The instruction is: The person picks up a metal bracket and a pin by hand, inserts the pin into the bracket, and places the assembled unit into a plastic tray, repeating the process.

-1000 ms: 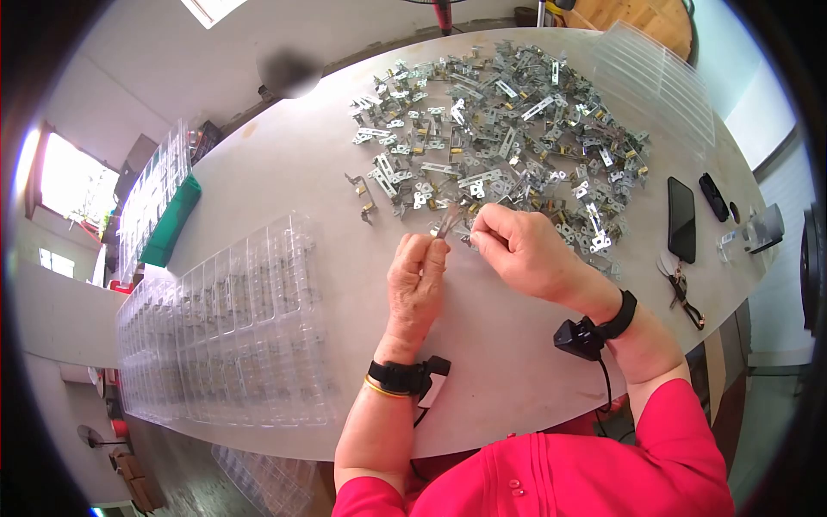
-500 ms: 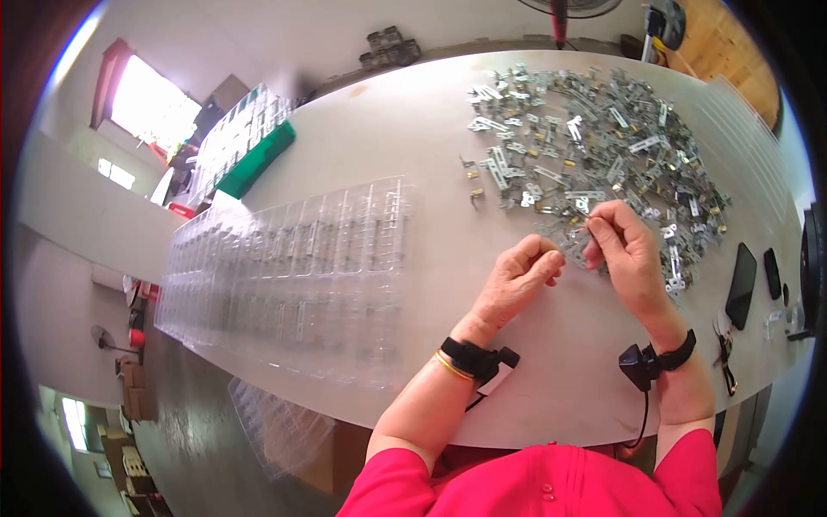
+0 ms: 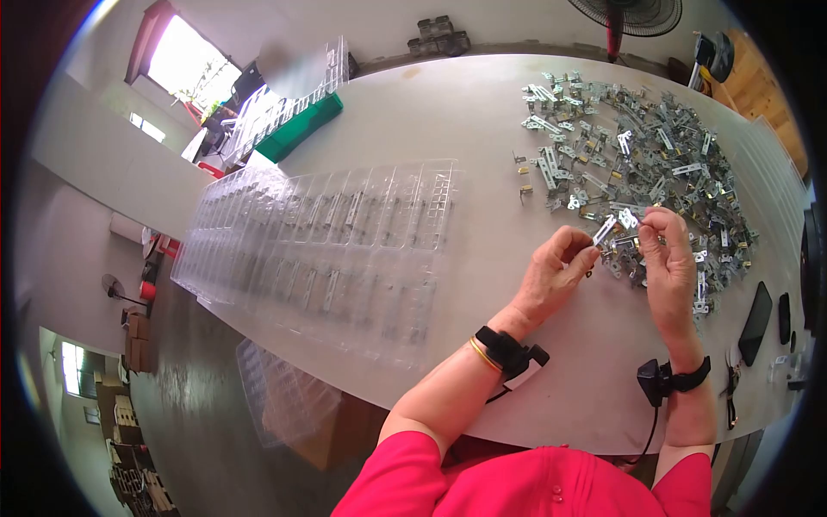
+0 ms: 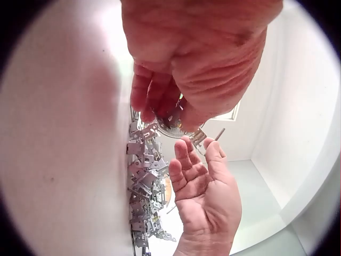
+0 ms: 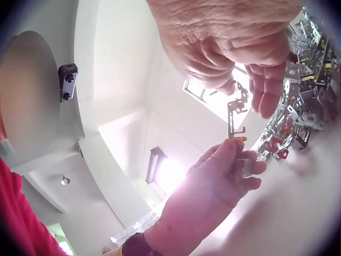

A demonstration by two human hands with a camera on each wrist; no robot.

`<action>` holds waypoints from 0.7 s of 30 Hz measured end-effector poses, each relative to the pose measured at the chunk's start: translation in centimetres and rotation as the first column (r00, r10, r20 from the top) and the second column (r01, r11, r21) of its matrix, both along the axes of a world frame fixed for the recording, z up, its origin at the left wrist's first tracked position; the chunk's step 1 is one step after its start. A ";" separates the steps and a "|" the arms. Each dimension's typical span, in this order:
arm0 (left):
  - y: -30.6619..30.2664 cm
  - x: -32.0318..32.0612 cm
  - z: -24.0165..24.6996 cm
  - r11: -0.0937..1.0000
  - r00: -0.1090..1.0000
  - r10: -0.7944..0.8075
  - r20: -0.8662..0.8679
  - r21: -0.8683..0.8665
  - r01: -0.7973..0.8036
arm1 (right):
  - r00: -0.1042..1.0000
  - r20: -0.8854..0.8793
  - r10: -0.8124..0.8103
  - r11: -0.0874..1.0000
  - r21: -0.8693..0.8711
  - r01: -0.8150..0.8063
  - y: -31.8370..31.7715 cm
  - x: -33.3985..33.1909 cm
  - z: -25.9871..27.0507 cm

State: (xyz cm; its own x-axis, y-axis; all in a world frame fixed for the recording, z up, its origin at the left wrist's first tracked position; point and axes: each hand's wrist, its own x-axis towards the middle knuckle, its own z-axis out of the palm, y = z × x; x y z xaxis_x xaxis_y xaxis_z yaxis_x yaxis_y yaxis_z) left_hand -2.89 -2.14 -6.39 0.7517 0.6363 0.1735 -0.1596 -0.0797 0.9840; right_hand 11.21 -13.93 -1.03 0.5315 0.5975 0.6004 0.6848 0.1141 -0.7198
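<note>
My left hand [image 3: 556,267] pinches one end of a small metal bracket [image 3: 606,230], a flat slotted silver strip with bent ends. In the right wrist view this bracket [image 5: 232,118] rises from the left thumb and fingertip. More metal [image 5: 247,167] shows within the curled left fingers, partly hidden. Facing it, my right hand [image 3: 669,267] pinches the bracket's other end between thumb and forefinger, its remaining fingers loosely bent. Both hands are raised at the near edge of a pile of metal brackets [image 3: 637,146].
Clear plastic trays [image 3: 258,269] with brackets in their compartments lie on the left of the table [image 3: 500,189]. Behind them stands a green bin [image 3: 301,127]. A phone [image 3: 755,323] and scissors [image 3: 732,392] lie at the right, near another clear tray [image 3: 767,155].
The head view has swung left, so the table and pile appear farther right. The hands have turned, and a bracket now shows clearly between their fingertips.
</note>
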 end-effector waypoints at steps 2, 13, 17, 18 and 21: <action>0.0 0.2 -0.4 0.998 0.999 0.029 0.037 -0.060 -0.026 | 0.970 -0.225 0.097 0.984 -0.123 -0.127 -0.9 -0.6 1.7; 0.5 0.5 -1.2 0.971 0.977 0.195 0.082 -0.158 -0.180 | 0.860 0.016 0.511 0.487 -0.830 -0.274 -2.1 -2.2 1.5; 0.4 0.5 -1.0 0.973 0.981 0.179 0.069 -0.158 -0.167 | 0.863 -0.059 0.501 0.406 -0.865 -0.295 -2.1 -2.1 1.5; 0.4 0.4 -0.9 0.974 0.982 0.178 0.069 -0.155 -0.166 | 0.864 -0.057 0.501 0.409 -0.863 -0.295 -2.1 -2.0 1.5; 0.3 0.5 -0.5 0.976 0.982 0.174 0.071 -0.147 -0.162 | 0.853 -0.088 0.514 0.383 -0.867 -0.320 -2.1 -1.7 1.6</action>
